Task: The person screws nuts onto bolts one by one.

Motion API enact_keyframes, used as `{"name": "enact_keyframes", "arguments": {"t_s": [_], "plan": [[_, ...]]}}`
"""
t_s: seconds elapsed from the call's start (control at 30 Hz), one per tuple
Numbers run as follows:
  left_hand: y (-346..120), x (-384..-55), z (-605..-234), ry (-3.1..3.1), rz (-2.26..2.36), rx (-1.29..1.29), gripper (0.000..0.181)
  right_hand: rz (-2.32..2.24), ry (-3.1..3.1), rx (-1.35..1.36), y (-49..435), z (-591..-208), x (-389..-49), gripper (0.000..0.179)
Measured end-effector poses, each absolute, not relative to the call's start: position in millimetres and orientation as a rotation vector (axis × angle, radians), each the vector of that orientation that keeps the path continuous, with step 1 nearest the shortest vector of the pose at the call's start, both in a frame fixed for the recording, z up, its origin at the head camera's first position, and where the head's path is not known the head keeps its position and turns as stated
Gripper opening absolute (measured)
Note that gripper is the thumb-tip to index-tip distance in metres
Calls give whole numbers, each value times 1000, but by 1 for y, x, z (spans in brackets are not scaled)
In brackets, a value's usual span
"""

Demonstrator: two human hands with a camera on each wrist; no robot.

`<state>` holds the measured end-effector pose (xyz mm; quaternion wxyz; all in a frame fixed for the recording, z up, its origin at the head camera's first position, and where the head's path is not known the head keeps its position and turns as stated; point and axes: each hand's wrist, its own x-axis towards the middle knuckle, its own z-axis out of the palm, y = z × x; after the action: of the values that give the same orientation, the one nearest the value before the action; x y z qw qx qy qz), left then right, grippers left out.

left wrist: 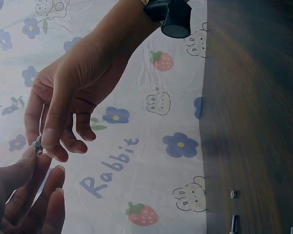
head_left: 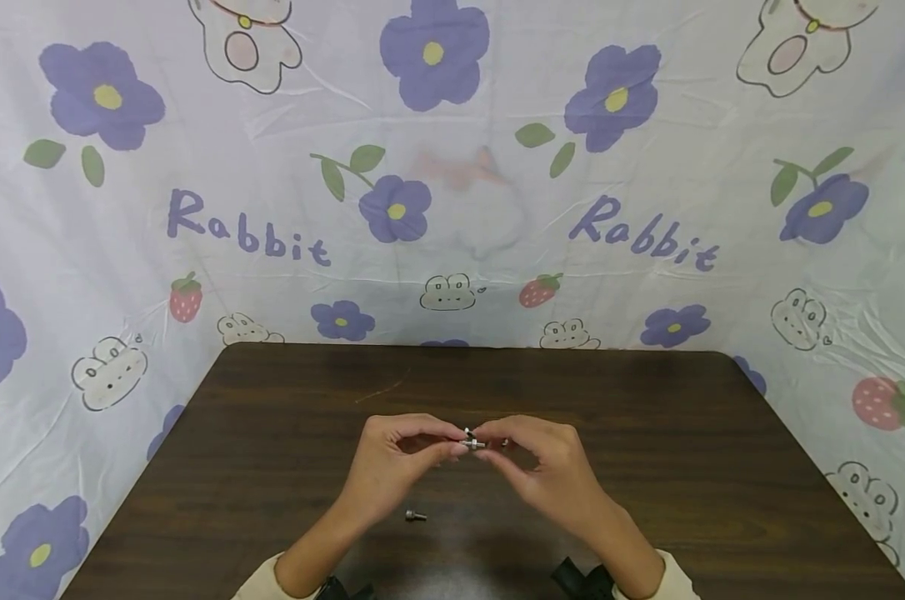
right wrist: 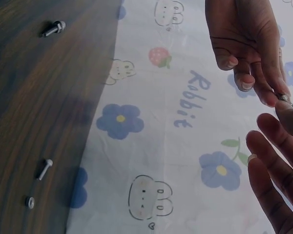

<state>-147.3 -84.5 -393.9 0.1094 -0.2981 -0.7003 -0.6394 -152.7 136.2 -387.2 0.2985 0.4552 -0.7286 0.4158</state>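
My left hand [head_left: 381, 471] and right hand [head_left: 557, 467] meet over the middle of the table, fingertips almost together. Between them is a small silver bolt [head_left: 473, 445] with what looks like a nut [left wrist: 37, 145] around its shank. Left thumb and fingers pinch one end of the bolt. The right thumb and index finger pinch its other side; whether they grip the nut or the shank is hidden. In the right wrist view, fingers cover most of the bolt. Closer to me, another bolt [head_left: 416, 516] lies on its side on the tabletop.
The dark wooden table [head_left: 235, 467] also bears a loose bolt [right wrist: 45, 169] and a small nut [right wrist: 30, 202], partly hidden behind my hands in the head view. A cloth printed with flowers and rabbits [head_left: 452, 208] hangs behind the table and at both sides.
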Motion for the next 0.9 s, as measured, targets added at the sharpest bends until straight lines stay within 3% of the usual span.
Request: {"name": "enact_keyframes", "arguments": {"t_s": [0.33, 0.53, 0.73, 0.9], "plan": [[-84, -146, -394, -2061, -1875, -889, 9, 1073, -1876, 1239, 135, -388, -155, 10], [-84, -146, -394, -2061, -1875, -905, 9, 1061, -1867, 1224, 135, -389, -155, 16], [-83, -146, -394, -2063, -1892, -896, 9, 1064, -1981, 1134, 138, -388, -152, 8], [-83, -146, -394, -2060, -1882, -903, 9, 1096, -1985, 1148, 139, -388, -152, 21]]}}
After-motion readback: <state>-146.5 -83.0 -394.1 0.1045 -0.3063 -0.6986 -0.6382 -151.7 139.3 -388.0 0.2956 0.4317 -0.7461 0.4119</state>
